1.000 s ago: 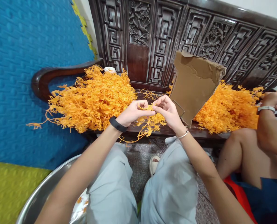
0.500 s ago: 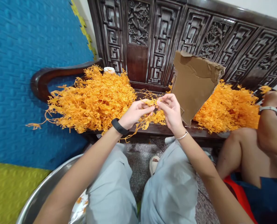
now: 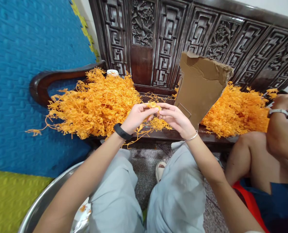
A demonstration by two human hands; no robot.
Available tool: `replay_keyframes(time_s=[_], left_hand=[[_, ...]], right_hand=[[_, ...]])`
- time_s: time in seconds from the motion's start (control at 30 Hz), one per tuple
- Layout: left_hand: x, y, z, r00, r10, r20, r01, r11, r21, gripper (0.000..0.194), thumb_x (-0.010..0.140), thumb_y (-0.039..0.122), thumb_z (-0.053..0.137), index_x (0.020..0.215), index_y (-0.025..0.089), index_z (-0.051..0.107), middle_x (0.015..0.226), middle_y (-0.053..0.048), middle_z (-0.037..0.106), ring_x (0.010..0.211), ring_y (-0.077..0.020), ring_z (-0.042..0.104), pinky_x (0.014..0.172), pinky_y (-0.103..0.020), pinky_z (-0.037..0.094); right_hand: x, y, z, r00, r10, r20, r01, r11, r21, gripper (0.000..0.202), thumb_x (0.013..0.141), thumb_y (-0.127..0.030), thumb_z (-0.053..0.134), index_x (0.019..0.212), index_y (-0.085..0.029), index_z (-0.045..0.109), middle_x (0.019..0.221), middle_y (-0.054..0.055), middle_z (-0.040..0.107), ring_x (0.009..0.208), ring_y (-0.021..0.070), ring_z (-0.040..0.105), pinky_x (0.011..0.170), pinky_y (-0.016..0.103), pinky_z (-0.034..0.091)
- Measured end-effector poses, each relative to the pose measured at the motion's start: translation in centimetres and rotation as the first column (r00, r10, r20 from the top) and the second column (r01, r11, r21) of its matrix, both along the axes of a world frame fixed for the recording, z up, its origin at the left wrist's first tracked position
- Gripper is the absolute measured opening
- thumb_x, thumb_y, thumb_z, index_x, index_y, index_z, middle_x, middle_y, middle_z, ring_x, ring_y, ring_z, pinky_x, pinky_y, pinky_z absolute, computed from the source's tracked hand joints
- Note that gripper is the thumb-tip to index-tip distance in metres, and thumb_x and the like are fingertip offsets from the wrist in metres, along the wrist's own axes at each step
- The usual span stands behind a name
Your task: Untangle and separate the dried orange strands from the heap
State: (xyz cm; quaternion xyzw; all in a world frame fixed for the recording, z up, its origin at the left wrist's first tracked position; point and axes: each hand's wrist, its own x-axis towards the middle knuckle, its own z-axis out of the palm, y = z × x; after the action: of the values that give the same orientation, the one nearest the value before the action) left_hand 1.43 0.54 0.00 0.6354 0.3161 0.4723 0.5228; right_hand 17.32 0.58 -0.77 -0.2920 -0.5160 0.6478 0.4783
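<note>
Above the front part of the dark wooden worktop (image 3: 210, 138), squarely between the two hands, a small frilled orange piece (image 3: 154, 105). Gripped at one end by the left hand (image 3: 140, 117), with thumb pressed toward curled fingers; pinched at the other end by the right hand (image 3: 179, 120), with fingers long and almost flat. Laid crosswise along its long axis, from left fingertips to right, as far as visible past the fingers. About equally near to both hands, but with more surface in sight on the left side. Cannot tell how the hidden lower fingers of the right hand meet it. Just below, slanting down and left toward the worktop's edge, thin orange strands (image 3: 144, 132); cannot tell whether joined to the held piece or to the small clump (image 3: 162, 124) beneath the hands. Close beside the left hand, a large orange heap (image 3: 95, 103). Beyond the right hand, a tilted cardboard sheet (image 3: 200, 85), then a second heap (image 3: 238, 111) near a co-worker's hand (image 3: 281, 102).
</note>
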Motion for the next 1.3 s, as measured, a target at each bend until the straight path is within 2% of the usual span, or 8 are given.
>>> replay_keyframes(time_s=[0.17,0.3,0.47,0.6,0.73,0.97,1.17,1.3], left_hand=[[-0.3,0.0,-0.1,0.999,-0.015,0.03,0.015,1.0,-0.004,0.026,0.068,0.035,0.068,0.059,0.012,0.058,0.047,0.004,0.05,0.045,-0.0052,0.043,0.052,-0.021,0.035],[-0.5,0.1,-0.3,0.998,-0.054,0.02,0.054,0.998,-0.005,0.028,0.069,0.037,0.068,0.06,0.013,0.058,0.05,0.003,0.052,0.045,-0.0053,0.044,0.051,-0.021,0.034],[-0.8,0.2,-0.4,0.997,-0.039,0.059,0.04,0.999,-0.02,0.031,0.069,0.042,0.067,0.062,0.013,0.059,0.049,0.002,0.053,0.044,-0.0059,0.044,0.053,-0.022,0.037],[-0.8,0.1,0.0,0.998,-0.026,0.058,0.028,0.999,-0.04,0.031,0.068,0.041,0.068,0.061,0.013,0.059,0.046,0.003,0.051,0.044,-0.0059,0.044,0.052,-0.022,0.036],[-0.4,-0.2,0.2,0.997,-0.024,0.076,0.028,0.998,-0.051,0.026,0.066,0.036,0.071,0.064,0.013,0.059,0.048,0.004,0.051,0.043,-0.0051,0.043,0.051,-0.021,0.036],[0.3,0.0,-0.2,0.996,-0.036,0.078,0.036,0.999,0.002,0.023,0.067,0.032,0.071,0.072,0.012,0.061,0.057,0.001,0.06,0.052,-0.0083,0.053,0.058,-0.023,0.042],[0.8,0.1,-0.4,0.996,-0.028,0.085,0.027,1.0,0.015,0.021,0.07,0.031,0.068,0.071,0.012,0.059,0.065,-0.001,0.064,0.067,-0.012,0.061,0.074,-0.026,0.046],[1.1,-0.2,-0.2,0.991,-0.053,0.122,0.057,0.998,-0.029,0.018,0.073,0.028,0.064,0.072,0.012,0.055,0.065,0.0,0.061,0.063,-0.0106,0.059,0.07,-0.025,0.045]], right_hand=[[-0.2,-0.2,0.2,0.999,-0.033,0.038,0.031,0.999,0.045,0.017,0.067,-0.02,0.069,0.084,-0.017,0.067,0.076,-0.001,0.064,0.064,0.0062,0.055,0.063,0.02,0.045],[-0.2,-0.3,0.1,0.997,-0.046,0.069,0.034,0.988,0.154,0.016,0.067,-0.019,0.071,0.079,-0.017,0.062,0.07,-0.003,0.059,0.061,0.0061,0.054,0.059,0.02,0.043],[-0.4,-0.3,-0.3,0.992,-0.106,0.076,0.081,0.956,0.282,0.02,0.067,-0.021,0.072,0.072,-0.018,0.052,0.075,-0.003,0.057,0.07,0.0087,0.056,0.068,0.024,0.046],[-0.8,-0.4,-0.5,0.987,-0.161,-0.027,0.161,0.935,0.316,0.022,0.068,-0.02,0.071,0.07,-0.019,0.049,0.082,-0.002,0.055,0.076,0.0084,0.054,0.072,0.024,0.046],[-1.0,-0.5,-0.3,0.97,-0.219,-0.101,0.24,0.92,0.311,0.023,0.068,-0.02,0.069,0.07,-0.02,0.046,0.079,-0.002,0.053,0.072,0.0079,0.052,0.075,0.023,0.044],[-0.9,-0.4,-0.3,0.946,-0.308,-0.103,0.324,0.918,0.23,0.024,0.068,-0.027,0.065,0.072,-0.021,0.043,0.078,-0.002,0.052,0.071,0.0088,0.052,0.077,0.025,0.045],[-0.3,0.0,-0.3,0.959,-0.235,-0.156,0.251,0.964,0.093,0.022,0.066,-0.02,0.066,0.075,-0.02,0.047,0.073,-0.004,0.055,0.063,0.0085,0.053,0.066,0.025,0.046],[0.4,0.3,-0.1,0.975,-0.203,-0.094,0.214,0.97,0.114,0.027,0.064,-0.015,0.066,0.089,-0.02,0.056,0.072,-0.004,0.058,0.062,0.0083,0.054,0.065,0.025,0.046]])
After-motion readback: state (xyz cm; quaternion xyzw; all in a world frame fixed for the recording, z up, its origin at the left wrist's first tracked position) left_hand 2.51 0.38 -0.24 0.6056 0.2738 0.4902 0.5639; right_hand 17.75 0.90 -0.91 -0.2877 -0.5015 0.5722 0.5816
